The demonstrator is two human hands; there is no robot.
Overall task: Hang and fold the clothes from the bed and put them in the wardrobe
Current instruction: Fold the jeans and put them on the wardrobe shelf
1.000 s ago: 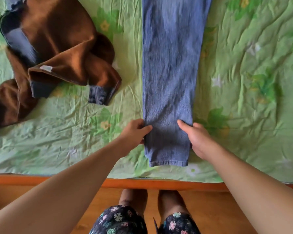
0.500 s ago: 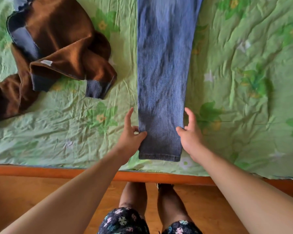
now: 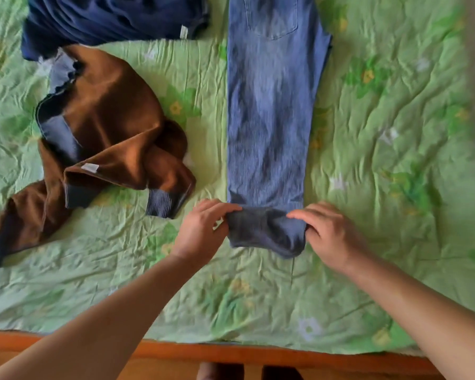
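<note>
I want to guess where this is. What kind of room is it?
Probably a bedroom. A green flowered sheet lies over a wooden bed frame, and clothes lie on it: jeans and a brown sweater.

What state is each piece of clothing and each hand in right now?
Jeans: flat on the bed, hem end turned up.
Left hand: grips hem end.
Right hand: grips hem end.
Sweater: crumpled, unfolded.
Navy garment: bunched, partly out of view.
</note>
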